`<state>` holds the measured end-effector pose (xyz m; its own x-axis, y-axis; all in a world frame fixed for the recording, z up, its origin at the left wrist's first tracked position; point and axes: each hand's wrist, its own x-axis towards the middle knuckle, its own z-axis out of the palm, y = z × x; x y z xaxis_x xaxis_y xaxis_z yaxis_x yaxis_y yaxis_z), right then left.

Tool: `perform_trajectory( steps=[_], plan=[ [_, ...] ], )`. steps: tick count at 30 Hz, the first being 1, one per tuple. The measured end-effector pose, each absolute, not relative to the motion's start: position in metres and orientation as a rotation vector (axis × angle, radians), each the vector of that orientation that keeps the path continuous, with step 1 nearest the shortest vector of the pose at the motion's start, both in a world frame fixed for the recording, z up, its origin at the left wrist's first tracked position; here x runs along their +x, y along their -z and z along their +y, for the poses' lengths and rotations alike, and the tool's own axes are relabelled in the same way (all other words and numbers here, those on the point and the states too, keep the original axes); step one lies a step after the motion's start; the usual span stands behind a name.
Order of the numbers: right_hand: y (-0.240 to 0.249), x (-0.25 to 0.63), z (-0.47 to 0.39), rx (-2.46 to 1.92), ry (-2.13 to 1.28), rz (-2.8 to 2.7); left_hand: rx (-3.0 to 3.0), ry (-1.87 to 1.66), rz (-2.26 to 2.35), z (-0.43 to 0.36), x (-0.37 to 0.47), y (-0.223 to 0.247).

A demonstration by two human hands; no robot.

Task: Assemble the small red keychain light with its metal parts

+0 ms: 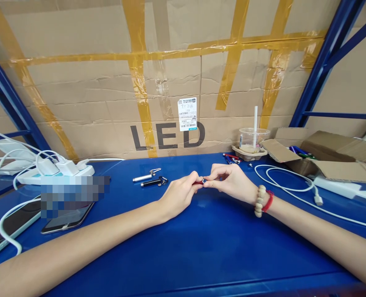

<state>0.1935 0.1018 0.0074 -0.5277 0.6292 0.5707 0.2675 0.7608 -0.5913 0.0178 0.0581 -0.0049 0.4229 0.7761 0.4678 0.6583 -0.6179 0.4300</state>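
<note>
Between my hands is a small red tube (198, 182), much like a keychain torch, mostly covered by fingers. My left hand (183, 189) is closed round its body. The thumb and fingertips of my right hand (226, 179) pinch at its shiny right end; whether they hold a separate small part I cannot tell. Just left of my left hand, a silver tube (142, 178) and a black tube (150, 182) lie on the blue table (201, 247), each with a metal clasp beside or on its end. A tiny round piece lies near the black one.
Several small red and blue tubes (232, 158) lie behind my right hand, before a plastic cup (254, 138) with a straw. An open cardboard box (334, 152) and a white cable (282, 187) are at right. Phones (67, 216) and a power strip (87, 171) occupy the left.
</note>
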Motion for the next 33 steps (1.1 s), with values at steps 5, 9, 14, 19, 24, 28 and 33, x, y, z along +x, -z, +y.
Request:
perform_trajectory(
  steps=[5,9,14,19,24,28,33],
  plan=[
    [-0.0048,0.1930,0.1046,-0.691,-0.600,-2.123,2.580,-0.976,1.318,0.0585,0.0180,0.0064],
    [-0.0047,0.1931,0.1051,-0.738,-0.637,-2.114,2.570,-0.956,1.347,0.0589,0.0181,0.0064],
    [-0.0036,0.1927,0.1064,-0.775,-0.707,-2.110,2.554,-0.945,1.333,0.0604,0.0179,0.0072],
    [-0.0034,0.1932,0.1077,-0.768,-0.750,-2.110,2.541,-0.934,1.368,0.0586,0.0182,0.0053],
    [-0.0033,0.1942,0.1101,-0.764,-0.811,-2.102,2.434,-0.941,1.328,0.0579,0.0182,0.0045],
    [-0.0067,0.1952,0.1114,-0.767,-0.821,-2.103,2.367,-0.934,1.283,0.0582,0.0181,0.0044],
    [-0.0122,0.1968,0.1114,-0.753,-0.814,-2.104,2.347,-0.957,1.241,0.0581,0.0186,0.0040]
  ],
)
